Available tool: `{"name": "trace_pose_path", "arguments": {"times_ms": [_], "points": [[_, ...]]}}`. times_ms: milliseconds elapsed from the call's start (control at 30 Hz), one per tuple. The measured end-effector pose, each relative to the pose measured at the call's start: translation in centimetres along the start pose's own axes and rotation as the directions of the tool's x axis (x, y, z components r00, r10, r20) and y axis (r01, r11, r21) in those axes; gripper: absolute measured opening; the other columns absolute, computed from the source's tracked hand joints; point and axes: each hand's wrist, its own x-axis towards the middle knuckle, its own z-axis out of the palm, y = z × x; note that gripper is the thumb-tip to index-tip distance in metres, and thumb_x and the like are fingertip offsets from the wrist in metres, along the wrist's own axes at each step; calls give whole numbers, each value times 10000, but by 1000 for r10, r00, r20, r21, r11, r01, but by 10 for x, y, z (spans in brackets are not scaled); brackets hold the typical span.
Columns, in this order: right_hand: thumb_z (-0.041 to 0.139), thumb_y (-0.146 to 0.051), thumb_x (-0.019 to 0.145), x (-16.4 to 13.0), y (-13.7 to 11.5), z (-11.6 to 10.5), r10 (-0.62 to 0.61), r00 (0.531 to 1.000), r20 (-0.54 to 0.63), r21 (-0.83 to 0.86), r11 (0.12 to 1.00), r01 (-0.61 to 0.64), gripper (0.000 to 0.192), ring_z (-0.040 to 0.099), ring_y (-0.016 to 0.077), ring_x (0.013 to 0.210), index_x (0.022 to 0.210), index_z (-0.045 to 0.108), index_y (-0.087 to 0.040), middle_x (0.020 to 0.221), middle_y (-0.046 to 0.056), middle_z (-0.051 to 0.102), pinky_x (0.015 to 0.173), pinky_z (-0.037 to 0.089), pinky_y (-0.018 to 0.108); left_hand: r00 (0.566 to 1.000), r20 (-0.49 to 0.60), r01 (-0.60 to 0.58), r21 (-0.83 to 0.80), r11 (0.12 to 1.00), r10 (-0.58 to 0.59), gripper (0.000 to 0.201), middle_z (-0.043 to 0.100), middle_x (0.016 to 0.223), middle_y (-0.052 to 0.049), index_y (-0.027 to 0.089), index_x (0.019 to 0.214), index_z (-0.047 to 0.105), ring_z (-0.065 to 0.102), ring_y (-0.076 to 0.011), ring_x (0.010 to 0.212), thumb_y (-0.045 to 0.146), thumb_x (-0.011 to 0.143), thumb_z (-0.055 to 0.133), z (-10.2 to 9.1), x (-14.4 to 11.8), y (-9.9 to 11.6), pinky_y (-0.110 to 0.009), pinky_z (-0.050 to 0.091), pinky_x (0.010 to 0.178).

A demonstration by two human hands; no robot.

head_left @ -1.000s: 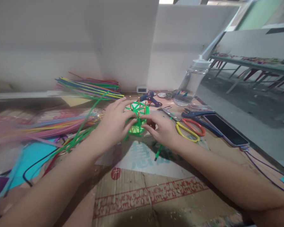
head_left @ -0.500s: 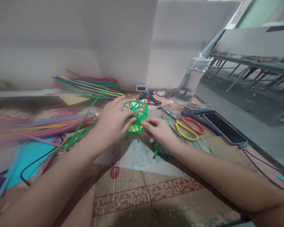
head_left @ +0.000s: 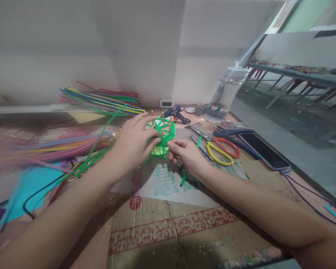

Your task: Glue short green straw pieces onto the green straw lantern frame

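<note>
A green structure with upright sticks [head_left: 172, 130] is set near the centre of the frame, its left side held between thumb and fingers of the left hand [head_left: 137, 141]. The right hand [head_left: 189, 154] is drawn narrow at its right side; whether anything is pinched cannot be told. Scissors [head_left: 218, 158] are laid right of centre.

The bright green frame [head_left: 164, 142], open and roughly round, stands upright on the tabletop [head_left: 98, 243], green strips crossing its upper level above a yellow-green base. Thin wooden sticks [head_left: 162, 133] poke up past it; its left side is partly hidden.
</note>
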Motion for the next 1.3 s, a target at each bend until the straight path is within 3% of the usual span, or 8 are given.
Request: {"name": "trace_pose_path", "arguments": {"times_ms": [200, 433, 700, 900, 1033, 1100, 1167, 1300], "points": [[801, -460, 709, 1, -1, 1, 21, 1000, -23, -26, 999, -21, 336, 495, 66, 438, 736, 622, -177, 523, -53, 601, 444, 380, 191, 1000, 8, 14, -28, 1000, -13, 192, 568, 1428, -135, 184, 956, 735, 423, -355, 1407, 270, 941, 564, -1, 0, 1, -585, 357, 1150], [832, -420, 697, 8, -5, -6, 92, 992, 87, -15, 996, -91, 337, 596, 101, 514, 689, 607, -168, 502, -44, 588, 466, 404, 190, 1000, 7, 10, -18, 1000, -10, 194, 578, 1411, -142, 176, 978, 736, 439, -352, 1394, 260, 939, 566, 0, 0, 1, -573, 366, 1147], [809, -381, 736, 10, -8, -8, 106, 989, 105, -29, 994, -103, 320, 599, 93, 506, 628, 590, -174, 489, -54, 571, 498, 419, 200, 1000, -1, 1, -17, 1000, -1, 191, 583, 1410, -139, 183, 990, 735, 437, -352, 1400, 261, 938, 569, 2, 0, 0, -575, 371, 1145], [691, -585, 823, 6, -7, -16, 54, 996, 73, -249, 968, -35, 437, 487, 81, 402, 702, 655, -166, 480, -29, 591, 447, 383, 212, 997, -69, -36, 45, 998, 39, 196, 601, 1411, -110, 204, 980, 751, 447, -345, 1399, 265, 954, 566, 1, -1, 1, -568, 382, 1125], [574, -771, 810, 0, -15, -29, -104, 990, -90, -419, 906, 57, 621, 473, 105, 409, 657, 640, -173, 470, -4, 562, 426, 350, 235, 985, -155, -69, 14, 998, 70, 192, 646, 1367, -78, 218, 996, 743, 503, -292, 1352, 252, 969, 556, -17, -1, 2, -502, 398, 1121], [551, -784, 819, 1, -24, -37, -208, 967, -150, -460, 880, 118, 631, 495, 119, 449, 635, 622, -184, 486, 5, 553, 455, 374, 246, 982, -191, 2, -36, 999, -9, 228, 698, 1266, -80, 202, 985, 732, 589, -262, 1241, 297, 991, 525, -34, -1, -5, -449, 440, 1079], [583, -735, 836, 3, -34, -44, -281, 942, -183, -471, 866, 167, 579, 496, 126, 470, 623, 599, -198, 481, -7, 515, 490, 404, 258, 967, -190, 160, -62, 985, -169, 276, 747, 1099, -80, 186, 969, 726, 664, -246, 1075, 330, 1000, 492, -51, -4, -20, -398, 503, 971], [683, -541, 846, 11, -45, -59, -328, 928, -177, -417, 879, 232, 348, 495, 126, 516, 751, 642, -209, 541, -28, 511, 549, 428, 267, 870, 29, 490, 55, 870, -492, 295, 775, 985, -81, 187, 980, 740, 708, -274, 941, 301, 975, 468, -56, -14, -63, -368, 533, 832]]}}
